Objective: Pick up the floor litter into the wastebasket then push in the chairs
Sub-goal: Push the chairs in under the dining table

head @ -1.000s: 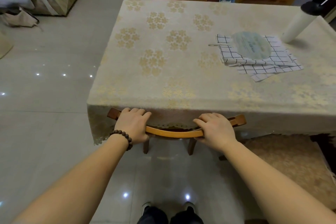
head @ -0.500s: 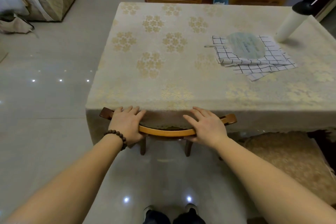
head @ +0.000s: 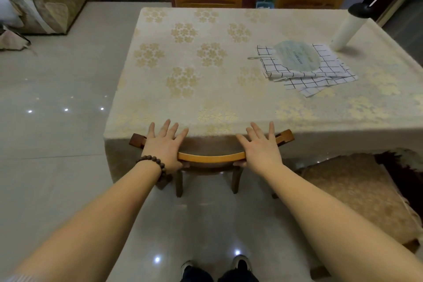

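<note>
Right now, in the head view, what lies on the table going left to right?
Left hand → right hand → checked cloth → white bottle.

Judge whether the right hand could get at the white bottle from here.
Probably not without stepping over: the white bottle stands at the table's far right, well beyond the right hand. Nothing blocks the way.

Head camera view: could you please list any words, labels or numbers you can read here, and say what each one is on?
Nothing can be read for certain.
Round pale-green fan on the checked cloths: lines of dark print, too small and blurred to read.
White bottle, tablecloth, chair: no text visible.
</note>
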The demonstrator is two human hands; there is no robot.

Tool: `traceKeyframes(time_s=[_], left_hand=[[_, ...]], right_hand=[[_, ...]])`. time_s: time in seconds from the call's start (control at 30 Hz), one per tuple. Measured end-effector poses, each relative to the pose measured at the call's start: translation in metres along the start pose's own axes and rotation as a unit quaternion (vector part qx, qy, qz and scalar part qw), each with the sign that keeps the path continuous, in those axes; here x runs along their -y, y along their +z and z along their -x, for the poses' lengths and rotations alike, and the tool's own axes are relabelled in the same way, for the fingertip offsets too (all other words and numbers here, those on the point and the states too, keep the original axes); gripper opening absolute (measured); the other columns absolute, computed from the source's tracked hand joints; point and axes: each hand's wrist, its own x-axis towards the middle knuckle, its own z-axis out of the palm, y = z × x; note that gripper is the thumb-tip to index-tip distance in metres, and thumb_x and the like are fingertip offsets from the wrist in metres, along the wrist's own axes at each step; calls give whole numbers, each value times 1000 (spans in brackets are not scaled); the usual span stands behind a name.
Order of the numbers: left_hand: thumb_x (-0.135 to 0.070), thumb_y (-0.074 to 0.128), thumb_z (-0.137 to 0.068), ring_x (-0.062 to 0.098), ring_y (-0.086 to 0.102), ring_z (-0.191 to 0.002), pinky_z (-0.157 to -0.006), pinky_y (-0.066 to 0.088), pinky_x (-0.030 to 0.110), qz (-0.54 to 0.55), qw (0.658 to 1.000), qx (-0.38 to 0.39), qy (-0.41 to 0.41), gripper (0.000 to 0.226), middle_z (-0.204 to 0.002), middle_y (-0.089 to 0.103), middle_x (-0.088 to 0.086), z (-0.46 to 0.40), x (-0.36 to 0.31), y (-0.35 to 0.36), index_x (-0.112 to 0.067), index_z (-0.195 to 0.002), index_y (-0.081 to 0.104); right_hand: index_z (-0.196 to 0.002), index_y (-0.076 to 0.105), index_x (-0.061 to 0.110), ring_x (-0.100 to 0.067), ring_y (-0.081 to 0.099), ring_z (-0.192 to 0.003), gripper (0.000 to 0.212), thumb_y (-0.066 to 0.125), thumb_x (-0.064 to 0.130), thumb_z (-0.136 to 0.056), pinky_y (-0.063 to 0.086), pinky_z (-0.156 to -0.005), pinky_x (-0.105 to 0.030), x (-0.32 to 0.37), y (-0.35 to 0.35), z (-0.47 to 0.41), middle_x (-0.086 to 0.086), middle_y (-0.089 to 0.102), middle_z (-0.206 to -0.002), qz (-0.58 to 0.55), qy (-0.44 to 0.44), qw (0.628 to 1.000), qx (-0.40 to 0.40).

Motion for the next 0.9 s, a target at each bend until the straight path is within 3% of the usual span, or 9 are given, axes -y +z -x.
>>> traceKeyframes(time_s=[0.13, 0.23, 0.33, 0.5, 0.7, 0.9], left_hand=[[-82, 40, -74, 24, -6, -147, -118, -1, 52, 96, 995, -23, -7, 103, -161, -1, 1, 19, -16, -8, -30, -150, -7], [-72, 30, -86, 22, 1, -147, -119, -1, 47, 142, 985, -97, 8, 84, -160, 9, 3, 37, -52, -13, -25, -152, 6], [-61, 34, -91, 22, 8, -147, -120, 0, 44, 167, 971, -160, 54, 72, -158, 19, 4, 49, -103, -16, -22, -150, 18], [-59, 33, -93, 23, 7, -147, -120, 2, 43, 170, 967, -116, 148, 71, -158, 19, 4, 55, -192, -17, -21, -150, 17], [-54, 36, -93, 23, 14, -145, -119, 7, 42, 154, 944, -128, 261, 68, -156, 25, 6, 78, -289, -28, -18, -149, 22], [-54, 36, -93, 24, 11, -146, -119, 8, 43, 149, 921, -106, 343, 70, -157, 21, 7, 123, -394, -41, -17, -150, 18]], right_hand=[[-149, 4, 27, -27, -8, -145, 90, 55, 59, -83, -3, -116, -54, 8, -3, 26, -8, 6, -159, -103, 28, 994, -32], [-150, 7, 27, -24, -7, -145, 80, 51, 53, -88, -1, -118, -48, 7, -1, 62, -6, 3, -159, -199, 93, 972, -83], [-150, 12, 27, -21, -6, -145, 73, 49, 49, -91, -3, -118, -45, 1, 13, 104, -4, 5, -159, -249, 182, 946, -100], [-149, 13, 29, -19, -6, -145, 69, 47, 47, -92, -3, -116, -44, -19, 44, 183, -3, 5, -159, -275, 307, 908, -74], [-148, 14, 29, -21, 0, -145, 69, 48, 46, -92, 1, -118, -45, -53, 66, 295, -5, 10, -158, -263, 455, 848, -73], [-148, 16, 30, -21, -2, -145, 66, 47, 48, -92, 2, -117, -45, -88, 83, 406, -3, 6, -159, -267, 549, 788, -77]])
